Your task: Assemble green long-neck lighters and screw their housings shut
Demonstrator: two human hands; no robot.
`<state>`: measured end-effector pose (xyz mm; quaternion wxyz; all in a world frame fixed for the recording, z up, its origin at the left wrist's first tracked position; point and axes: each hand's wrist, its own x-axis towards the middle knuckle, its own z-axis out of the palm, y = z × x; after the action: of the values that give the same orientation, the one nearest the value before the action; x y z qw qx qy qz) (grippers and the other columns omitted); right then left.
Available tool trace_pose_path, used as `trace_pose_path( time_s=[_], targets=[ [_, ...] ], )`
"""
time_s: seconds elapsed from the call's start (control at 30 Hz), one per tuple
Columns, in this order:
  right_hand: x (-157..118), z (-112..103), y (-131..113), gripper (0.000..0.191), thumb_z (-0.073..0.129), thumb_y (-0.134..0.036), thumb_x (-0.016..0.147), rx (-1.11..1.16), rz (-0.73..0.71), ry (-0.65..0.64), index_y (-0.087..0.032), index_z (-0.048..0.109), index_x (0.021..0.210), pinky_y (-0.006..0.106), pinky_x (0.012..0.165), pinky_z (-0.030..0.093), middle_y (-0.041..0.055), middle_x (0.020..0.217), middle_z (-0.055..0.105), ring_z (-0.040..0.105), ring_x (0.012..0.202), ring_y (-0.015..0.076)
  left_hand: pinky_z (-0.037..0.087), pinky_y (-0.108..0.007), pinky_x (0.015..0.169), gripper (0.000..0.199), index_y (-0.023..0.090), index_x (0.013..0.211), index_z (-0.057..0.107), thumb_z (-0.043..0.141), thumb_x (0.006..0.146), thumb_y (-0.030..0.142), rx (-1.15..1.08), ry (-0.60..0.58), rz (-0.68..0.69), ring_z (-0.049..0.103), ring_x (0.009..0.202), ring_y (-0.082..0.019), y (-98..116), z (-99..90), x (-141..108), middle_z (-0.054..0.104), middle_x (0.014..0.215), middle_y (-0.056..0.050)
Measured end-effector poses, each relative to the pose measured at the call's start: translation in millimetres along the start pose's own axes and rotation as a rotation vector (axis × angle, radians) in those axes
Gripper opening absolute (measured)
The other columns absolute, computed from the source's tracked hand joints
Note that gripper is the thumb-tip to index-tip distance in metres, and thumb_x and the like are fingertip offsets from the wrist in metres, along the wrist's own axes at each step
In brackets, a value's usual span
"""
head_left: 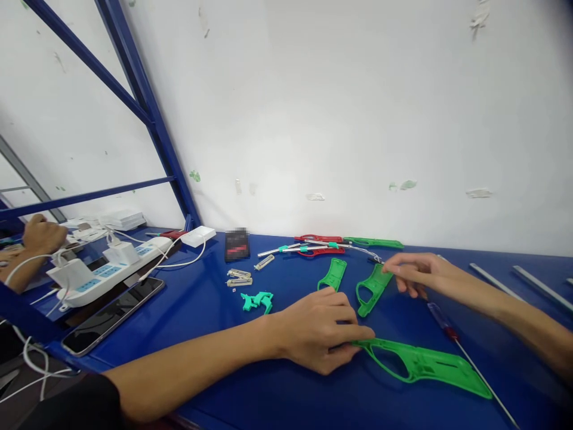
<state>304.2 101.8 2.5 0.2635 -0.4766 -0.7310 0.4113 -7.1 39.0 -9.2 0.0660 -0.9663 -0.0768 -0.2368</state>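
Note:
My left hand (324,334) is closed on the left end of a long green plastic handle piece (447,365) lying on the blue table. My right hand (414,272) has its thumb and index finger pressed together at the upper end of a shorter green handle piece (375,286). Another green piece (333,272) lies just behind my left hand. A screwdriver (441,319) with a clear and red handle rests below my right hand, its shaft running past the long green piece. Teal plastic parts (258,301) sit left of my left hand.
Metal rods with red and green handles (324,245) lie near the wall. Small metallic parts (239,278) and a dark box (237,245) are left of them. A phone (114,316), a power strip (116,269) and another person's hand (43,235) are at the left. Metal strips (496,280) lie right.

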Motion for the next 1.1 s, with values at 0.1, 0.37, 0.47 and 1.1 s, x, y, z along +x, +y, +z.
trace_pose_path(
  time_s=[0.1, 0.37, 0.47, 1.1],
  targets=[
    [5.8, 2.2, 11.7, 0.066, 0.062, -0.085, 0.086, -0.038, -0.002, 0.136, -0.024, 0.078, 0.103, 0.033, 0.051, 0.046, 0.009, 0.077, 0.072, 0.062, 0.061, 0.0208, 0.048, -0.036, 0.076, 0.028, 0.014, 0.123, 0.072, 0.058, 0.099, 0.016, 0.017, 0.018, -0.001, 0.061, 0.084, -0.019, 2.5, -2.4, 0.9, 0.073, 0.096, -0.005],
    [9.6, 7.6, 12.4, 0.06, 0.054, -0.08, 0.091, -0.246, -0.022, 0.348, -0.026, 0.077, 0.102, 0.04, 0.062, 0.053, 0.0084, 0.078, 0.077, 0.072, 0.07, 0.0291, 0.047, -0.035, 0.078, 0.01, 0.018, 0.099, 0.07, 0.061, 0.096, 0.015, 0.038, 0.076, 0.031, 0.058, 0.082, -0.016, 6.9, -5.5, -0.7, 0.071, 0.101, -0.002],
    [9.5, 6.9, 11.0, 0.052, 0.051, -0.073, 0.094, -0.365, -0.041, 0.405, -0.028, 0.077, 0.101, 0.046, 0.075, 0.055, 0.0084, 0.087, 0.08, 0.075, 0.08, 0.0325, 0.047, -0.035, 0.079, 0.008, 0.018, 0.099, 0.069, 0.063, 0.095, 0.015, -0.004, 0.067, -0.003, 0.059, 0.084, -0.015, 6.9, -5.0, -1.1, 0.071, 0.101, -0.001],
    [33.1, 4.9, 21.1, 0.032, 0.066, -0.042, 0.105, -0.747, -0.052, 0.406, -0.021, 0.068, 0.129, 0.047, 0.095, 0.061, 0.0097, 0.131, 0.069, 0.07, 0.11, 0.0242, 0.043, -0.037, 0.074, 0.004, 0.018, 0.098, 0.067, 0.064, 0.097, 0.018, -0.06, -0.004, -0.036, 0.057, 0.08, -0.016, 7.7, -1.6, 0.4, 0.07, 0.096, -0.001]
  ],
)
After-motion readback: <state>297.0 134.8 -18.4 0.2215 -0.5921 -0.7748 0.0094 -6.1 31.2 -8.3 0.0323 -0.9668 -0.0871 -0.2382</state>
